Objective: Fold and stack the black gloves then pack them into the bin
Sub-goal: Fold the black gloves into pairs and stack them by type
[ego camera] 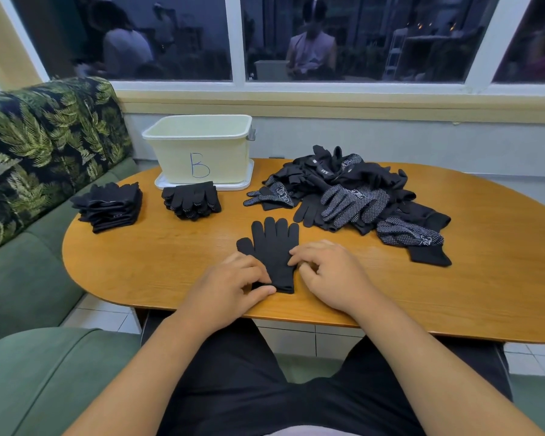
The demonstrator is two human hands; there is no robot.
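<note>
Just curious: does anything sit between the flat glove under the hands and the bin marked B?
Yes: a stack of folded gloves lies just before the bin, roughly on the way from the flat glove. The bin's open top looks clear.
</note>
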